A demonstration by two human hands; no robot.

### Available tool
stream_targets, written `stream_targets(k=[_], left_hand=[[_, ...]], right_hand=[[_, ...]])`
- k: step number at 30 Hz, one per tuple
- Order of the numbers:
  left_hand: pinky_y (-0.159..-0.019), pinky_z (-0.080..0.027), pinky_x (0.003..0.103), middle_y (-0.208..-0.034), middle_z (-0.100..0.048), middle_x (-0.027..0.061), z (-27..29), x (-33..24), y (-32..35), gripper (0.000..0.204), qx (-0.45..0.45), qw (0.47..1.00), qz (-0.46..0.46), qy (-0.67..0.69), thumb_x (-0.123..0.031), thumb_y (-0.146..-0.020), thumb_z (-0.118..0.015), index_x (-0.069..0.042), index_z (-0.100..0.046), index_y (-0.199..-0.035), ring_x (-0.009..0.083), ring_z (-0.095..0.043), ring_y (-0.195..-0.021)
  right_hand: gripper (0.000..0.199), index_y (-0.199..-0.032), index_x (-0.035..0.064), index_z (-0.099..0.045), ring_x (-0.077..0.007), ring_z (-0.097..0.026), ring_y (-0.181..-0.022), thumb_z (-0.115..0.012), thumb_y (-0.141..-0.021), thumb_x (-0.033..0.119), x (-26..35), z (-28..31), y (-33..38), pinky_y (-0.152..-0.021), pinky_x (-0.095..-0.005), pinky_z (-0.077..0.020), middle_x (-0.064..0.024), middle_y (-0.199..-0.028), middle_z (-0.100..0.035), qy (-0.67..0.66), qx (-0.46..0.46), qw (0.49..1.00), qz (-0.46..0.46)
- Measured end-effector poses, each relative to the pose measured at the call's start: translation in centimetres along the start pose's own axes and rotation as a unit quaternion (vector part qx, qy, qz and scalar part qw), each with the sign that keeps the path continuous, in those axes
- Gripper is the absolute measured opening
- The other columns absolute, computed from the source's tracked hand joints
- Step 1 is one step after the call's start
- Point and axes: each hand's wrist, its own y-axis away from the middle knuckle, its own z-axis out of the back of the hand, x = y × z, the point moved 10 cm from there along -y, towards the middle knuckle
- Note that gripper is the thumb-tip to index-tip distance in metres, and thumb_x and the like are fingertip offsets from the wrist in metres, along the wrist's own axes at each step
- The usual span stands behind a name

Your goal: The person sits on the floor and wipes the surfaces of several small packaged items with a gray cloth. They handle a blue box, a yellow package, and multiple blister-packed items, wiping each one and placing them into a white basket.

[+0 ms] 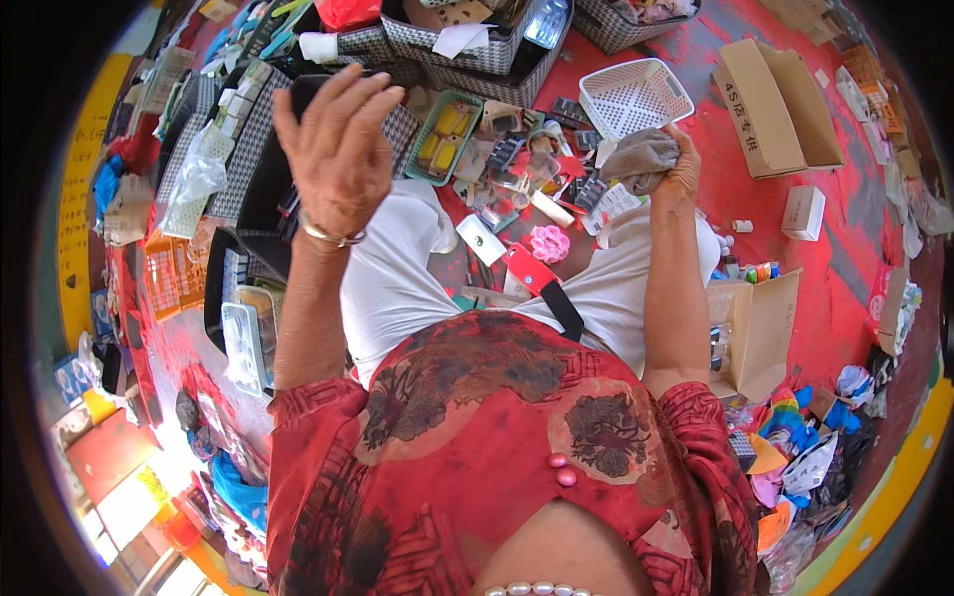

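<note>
My right hand (676,164) is closed around a grey cloth (641,157), bunched into a loose wad. It sits over my right knee, just below the white plastic basket (636,94) that stands on the red floor (845,248). The cloth looks soft and light, I judge; it folds under the fingers and has no stiff part, so it will not slip easily and it cannot break. The best hold is the one I have now, a full fist around the middle of the wad, because a pinch on one corner would let the rest hang down and drag over the small things lying there.

My left hand (338,149) is raised and empty, fingers spread apart and a little curled, with a metal bangle (333,236) on the wrist. It hovers above a dark checked box (253,149), touching nothing. Between my knees lie a pink flower-shaped thing (549,242) and a green tray with yellow pieces (444,137).
</note>
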Motion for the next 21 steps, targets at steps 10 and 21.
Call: stream_targets(k=[10,21], left_hand=[[-0.093,-0.029,0.051,-0.109,-0.054,0.0112,-23.3,9.2,7.4,0.061,0.188,0.883,0.362,0.233,-0.011,-0.071,-0.056,-0.009,-0.035,-0.128,0.0287,-0.047,-0.107],[-0.097,-0.026,0.050,-0.104,-0.057,0.0117,-22.3,11.1,5.8,0.047,0.162,0.876,0.352,0.288,-0.003,-0.076,-0.051,-0.006,-0.043,-0.122,0.0283,-0.053,-0.100]], right_hand=[[0.022,-0.088,0.0067,-0.063,-0.0281,-0.062,-0.073,-0.054,-0.068,0.012,-11.1,-5.7,-4.3,-0.063,-0.0369,-0.0496,-0.0167,-0.076,-0.063,0.810,0.049,0.540,0.224],[0.083,-0.133,-0.0015,-0.024,-0.0344,-0.063,-0.081,-0.066,-0.071,0.033,-35.4,1.7,-15.9,-0.064,-0.0353,-0.0512,-0.0373,-0.123,-0.035,0.952,0.202,0.216,0.072]])
